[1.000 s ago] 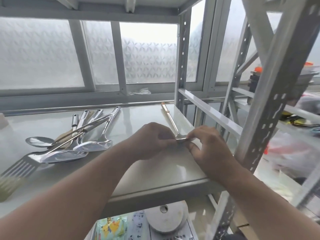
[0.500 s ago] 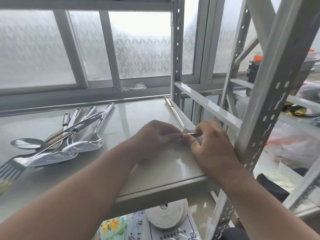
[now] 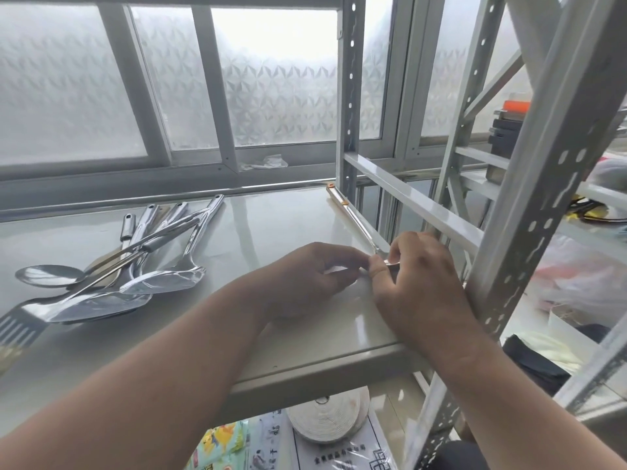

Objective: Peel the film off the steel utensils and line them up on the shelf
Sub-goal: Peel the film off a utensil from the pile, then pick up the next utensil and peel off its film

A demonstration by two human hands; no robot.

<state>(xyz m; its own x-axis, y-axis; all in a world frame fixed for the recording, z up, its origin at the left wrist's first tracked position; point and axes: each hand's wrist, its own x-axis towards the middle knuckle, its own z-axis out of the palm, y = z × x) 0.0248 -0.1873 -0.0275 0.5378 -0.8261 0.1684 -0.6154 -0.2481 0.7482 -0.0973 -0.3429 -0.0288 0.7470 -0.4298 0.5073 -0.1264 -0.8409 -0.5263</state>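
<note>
A long steel utensil (image 3: 353, 217) with an orange-tipped handle lies along the right side of the grey shelf (image 3: 278, 354), its handle pointing to the back corner. Its head is hidden under my fingers. My left hand (image 3: 312, 276) and my right hand (image 3: 417, 279) meet over that head, fingertips pinched on it and on a thin edge of film. A pile of several steel utensils (image 3: 112, 276), spoons and turners, lies at the shelf's left.
A slotted turner (image 3: 17, 329) sticks out at the left edge. Perforated grey uprights (image 3: 529, 239) and a cross rail (image 3: 417, 201) stand close on the right. A white tape roll (image 3: 329, 417) and printed packets lie below. Frosted windows are behind.
Both hands stayed pinched at the utensil's head, the fingertips shifting slightly. The view has tilted down a little.
</note>
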